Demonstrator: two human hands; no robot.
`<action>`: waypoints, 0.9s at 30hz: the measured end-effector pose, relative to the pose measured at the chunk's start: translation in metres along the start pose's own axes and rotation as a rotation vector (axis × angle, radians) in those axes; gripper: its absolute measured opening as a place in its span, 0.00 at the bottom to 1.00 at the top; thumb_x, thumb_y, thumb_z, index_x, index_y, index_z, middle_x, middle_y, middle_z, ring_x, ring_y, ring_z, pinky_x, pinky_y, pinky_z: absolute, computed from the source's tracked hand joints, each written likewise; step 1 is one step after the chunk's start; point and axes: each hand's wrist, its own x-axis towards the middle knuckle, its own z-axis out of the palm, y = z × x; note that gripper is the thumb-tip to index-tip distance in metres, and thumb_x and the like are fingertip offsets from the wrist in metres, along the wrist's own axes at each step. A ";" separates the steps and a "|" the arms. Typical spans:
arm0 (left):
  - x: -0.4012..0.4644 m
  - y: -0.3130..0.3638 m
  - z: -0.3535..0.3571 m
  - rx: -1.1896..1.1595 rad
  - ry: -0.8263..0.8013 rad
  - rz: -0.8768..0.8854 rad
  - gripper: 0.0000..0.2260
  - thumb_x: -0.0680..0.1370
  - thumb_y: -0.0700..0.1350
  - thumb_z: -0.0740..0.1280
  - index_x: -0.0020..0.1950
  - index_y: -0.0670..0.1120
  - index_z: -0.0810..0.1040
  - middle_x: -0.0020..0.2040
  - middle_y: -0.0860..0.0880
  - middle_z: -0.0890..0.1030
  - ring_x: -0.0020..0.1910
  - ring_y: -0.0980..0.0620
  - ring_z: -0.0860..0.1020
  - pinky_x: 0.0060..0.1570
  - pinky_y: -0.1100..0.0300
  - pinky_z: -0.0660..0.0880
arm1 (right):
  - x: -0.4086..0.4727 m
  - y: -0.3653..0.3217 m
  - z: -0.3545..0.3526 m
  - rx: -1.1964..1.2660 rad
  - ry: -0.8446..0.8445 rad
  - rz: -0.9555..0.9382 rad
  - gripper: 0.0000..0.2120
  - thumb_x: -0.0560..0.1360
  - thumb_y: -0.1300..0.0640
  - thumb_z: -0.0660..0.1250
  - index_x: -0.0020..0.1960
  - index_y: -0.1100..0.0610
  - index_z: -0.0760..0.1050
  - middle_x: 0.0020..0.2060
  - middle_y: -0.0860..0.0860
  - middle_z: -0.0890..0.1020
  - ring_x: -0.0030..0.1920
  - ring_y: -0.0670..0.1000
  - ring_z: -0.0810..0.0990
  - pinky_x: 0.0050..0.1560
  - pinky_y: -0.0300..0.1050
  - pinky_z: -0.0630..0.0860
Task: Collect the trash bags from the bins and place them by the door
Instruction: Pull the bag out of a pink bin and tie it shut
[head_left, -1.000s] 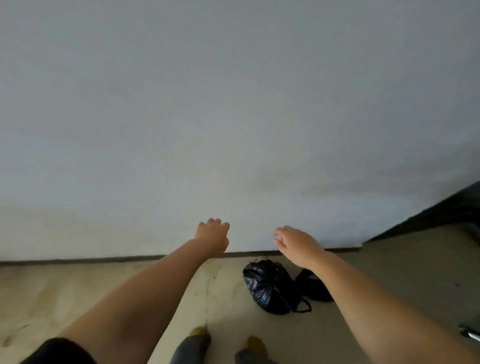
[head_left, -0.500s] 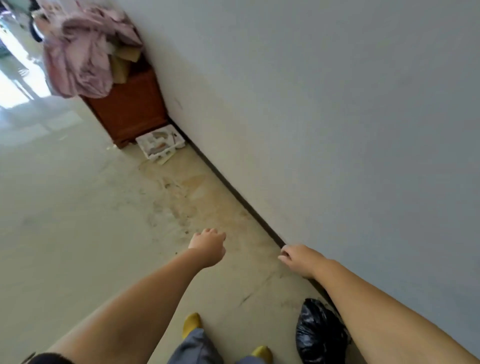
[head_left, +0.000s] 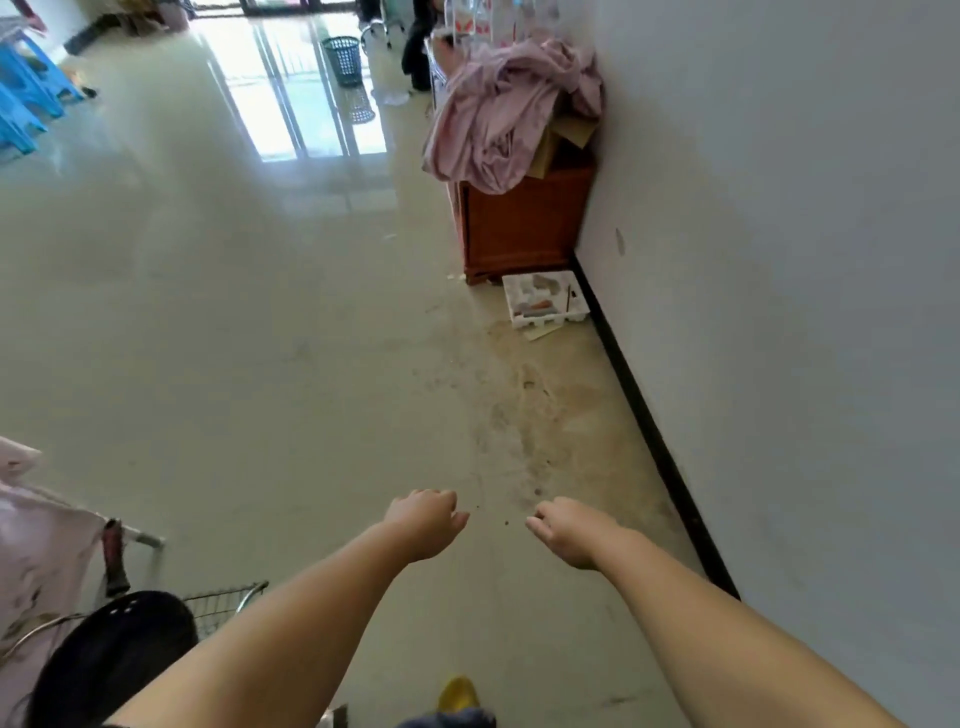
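Left hand: our left hand (head_left: 426, 522) reaches out over the floor (head_left: 249, 364), fingers loosely curled, holding nothing.
Right hand: our right hand (head_left: 571, 530) is out beside it, a small gap apart, fingers also loosely curled and holding nothing.
Trash bags: we see none of them here; we cannot tell where they lie.
Bin: a dark mesh bin (head_left: 343, 60) stands far down the room on the glossy floor, near the bright window reflection.
Right side: a white wall (head_left: 779, 312) runs along our right, with a wooden cabinet (head_left: 524, 223) against it under a heap of pink cloth (head_left: 498, 119).
By the cabinet: a white foam tray (head_left: 545, 301) lies on the floor, touching the baseboard.
Far left: blue stools (head_left: 26, 93).
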 end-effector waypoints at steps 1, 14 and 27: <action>0.003 -0.013 -0.005 -0.014 0.001 -0.013 0.21 0.81 0.56 0.50 0.64 0.45 0.71 0.62 0.44 0.76 0.62 0.44 0.73 0.58 0.51 0.69 | 0.012 -0.015 -0.007 -0.045 -0.008 -0.017 0.22 0.81 0.43 0.48 0.62 0.57 0.70 0.61 0.58 0.74 0.60 0.59 0.73 0.55 0.51 0.69; 0.111 -0.122 -0.114 -0.150 0.102 -0.137 0.20 0.81 0.56 0.51 0.65 0.45 0.71 0.62 0.42 0.76 0.61 0.43 0.73 0.58 0.51 0.70 | 0.172 -0.117 -0.152 -0.444 0.113 -0.204 0.23 0.81 0.44 0.48 0.69 0.55 0.66 0.67 0.57 0.69 0.68 0.58 0.68 0.64 0.55 0.66; 0.280 -0.210 -0.277 -0.224 0.163 -0.272 0.17 0.81 0.51 0.53 0.66 0.45 0.69 0.64 0.43 0.73 0.62 0.42 0.72 0.59 0.51 0.70 | 0.394 -0.174 -0.335 -0.518 -0.001 -0.320 0.17 0.81 0.53 0.50 0.67 0.58 0.66 0.63 0.58 0.70 0.64 0.59 0.70 0.60 0.53 0.70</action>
